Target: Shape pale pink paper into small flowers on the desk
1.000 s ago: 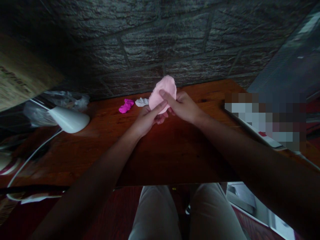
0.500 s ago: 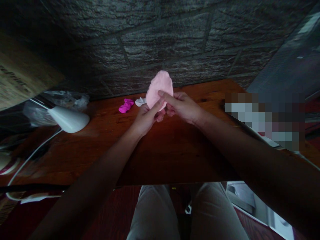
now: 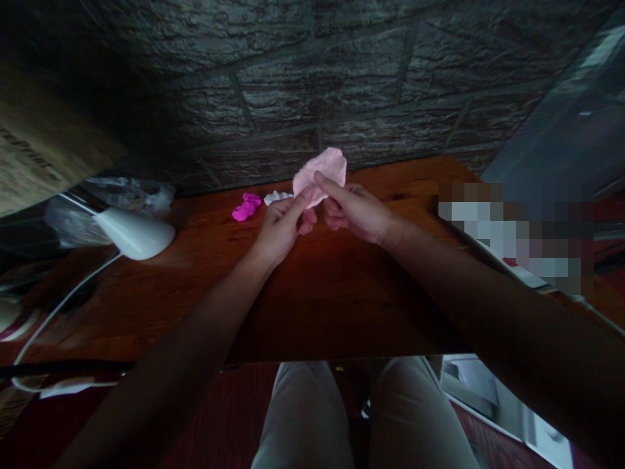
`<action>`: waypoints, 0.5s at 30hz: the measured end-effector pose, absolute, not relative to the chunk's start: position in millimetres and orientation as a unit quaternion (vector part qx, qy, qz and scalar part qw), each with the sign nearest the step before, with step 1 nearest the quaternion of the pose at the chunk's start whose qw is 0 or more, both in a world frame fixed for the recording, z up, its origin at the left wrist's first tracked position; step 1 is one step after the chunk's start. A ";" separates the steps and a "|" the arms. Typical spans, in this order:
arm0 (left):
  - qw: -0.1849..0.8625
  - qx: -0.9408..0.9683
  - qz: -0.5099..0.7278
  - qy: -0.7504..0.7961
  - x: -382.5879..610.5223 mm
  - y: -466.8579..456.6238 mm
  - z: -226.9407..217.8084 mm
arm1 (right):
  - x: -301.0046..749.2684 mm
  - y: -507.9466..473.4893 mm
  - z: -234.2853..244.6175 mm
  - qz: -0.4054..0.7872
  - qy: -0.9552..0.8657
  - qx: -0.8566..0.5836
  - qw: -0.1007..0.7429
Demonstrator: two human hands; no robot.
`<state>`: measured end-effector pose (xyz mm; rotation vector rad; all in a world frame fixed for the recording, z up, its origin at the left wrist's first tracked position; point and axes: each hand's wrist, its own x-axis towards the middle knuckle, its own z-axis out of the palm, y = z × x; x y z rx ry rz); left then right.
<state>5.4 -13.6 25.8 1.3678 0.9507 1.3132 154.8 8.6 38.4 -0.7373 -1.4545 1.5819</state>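
At twelve o'clock, above the brown wooden surface (image 3: 312, 293), the left hand (image 3: 283, 225) and right hand (image 3: 359, 212) each clamp their grip on a thin, pale-pink, clay-like disc (image 3: 328, 166), seemingly flattened already, though wavy-edged. A crumpled magenta lump (image 3: 247, 207) and white lump (image 3: 276, 197), at ten, lie unflattened. Nine o'clock's clear plastic bag (image 3: 144, 195) has indistinct contents.

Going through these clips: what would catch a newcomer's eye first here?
Probably the thin pale pink sheet pinched between the left hand and right hand, bright against the dark stone-patterned wall. Next comes the vivid magenta lump on the wooden table, beside a white piece partly hidden by the left hand. Further left, the white lamp head stands out too.
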 end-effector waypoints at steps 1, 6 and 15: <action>0.488 0.564 0.540 0.391 5.4 -13.5 25.8 | 154.5 8.0 38.6 0.633 -0.580 -0.291 0.422; 0.509 0.548 0.534 0.394 10.1 -15.7 28.5 | 153.6 8.0 40.1 0.609 -0.592 -0.281 0.446; 0.516 0.576 0.515 0.369 6.1 -16.5 25.4 | 154.9 10.8 33.8 0.576 -0.617 -0.290 0.450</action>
